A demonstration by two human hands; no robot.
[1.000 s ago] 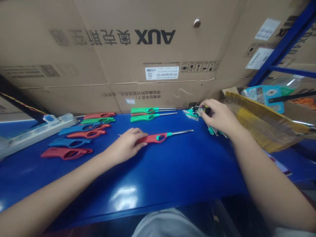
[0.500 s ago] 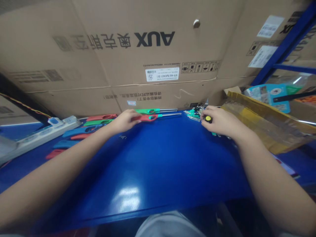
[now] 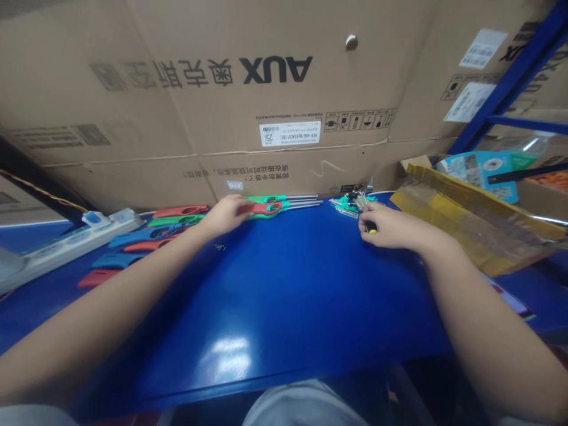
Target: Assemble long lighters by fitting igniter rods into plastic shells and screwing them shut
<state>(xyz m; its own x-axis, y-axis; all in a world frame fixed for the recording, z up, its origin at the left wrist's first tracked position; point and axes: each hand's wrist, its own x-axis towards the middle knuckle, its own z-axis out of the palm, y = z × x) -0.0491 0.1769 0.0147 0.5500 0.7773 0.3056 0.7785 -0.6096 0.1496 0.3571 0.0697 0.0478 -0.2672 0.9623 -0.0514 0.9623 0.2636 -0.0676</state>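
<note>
My left hand (image 3: 225,214) is closed around the handle end of a red long-nosed lighter (image 3: 265,208) at the back of the blue table. Green lighters (image 3: 266,199) lie close against it, their metal tubes pointing right. My right hand (image 3: 387,226) is closed on a black-handled tool with a yellow end (image 3: 371,228); its far part is hidden by the fingers. Just beyond those fingertips lies a small pile of green nozzle pieces with metal rods (image 3: 348,205). Left of my left hand, red, green and blue lighter handles (image 3: 126,238) lie in a row.
A large cardboard carton (image 3: 199,118) stands along the table's back edge. On the left lies a white power strip (image 3: 66,245) with a plug in it. A taped cardboard box (image 3: 470,231) sits at the right, beside a blue metal frame (image 3: 488,100).
The red lighter has come nearer the green one behind, and green now shows in front of it too. My right hand has tipped the tool's yellow end downward.
</note>
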